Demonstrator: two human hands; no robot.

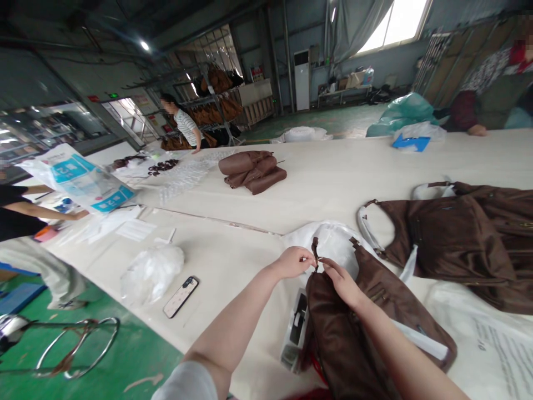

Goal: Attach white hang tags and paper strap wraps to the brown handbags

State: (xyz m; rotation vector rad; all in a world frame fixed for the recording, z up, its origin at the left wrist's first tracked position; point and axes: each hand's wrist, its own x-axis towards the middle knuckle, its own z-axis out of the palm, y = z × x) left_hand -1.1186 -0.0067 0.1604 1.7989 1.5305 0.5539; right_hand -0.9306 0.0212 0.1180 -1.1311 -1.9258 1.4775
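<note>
There's one held bag [337, 328], one phone [181, 296], three co-workers [187, 126].

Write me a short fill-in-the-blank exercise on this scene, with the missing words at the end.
1. The left hand and right hand come together at the top of a ____ bag.
2. The phone lies on the table to the ____ of the left forearm.
3. The floor is ____.

Missing words: brown; left; green.

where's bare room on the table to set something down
The table is bare between the phone and left arm, and between the brown bundle and blue packet. It is crowded around the left hand, right hand and near bag, at right among other bags and plastic, and at left by the sack and papers.
</note>
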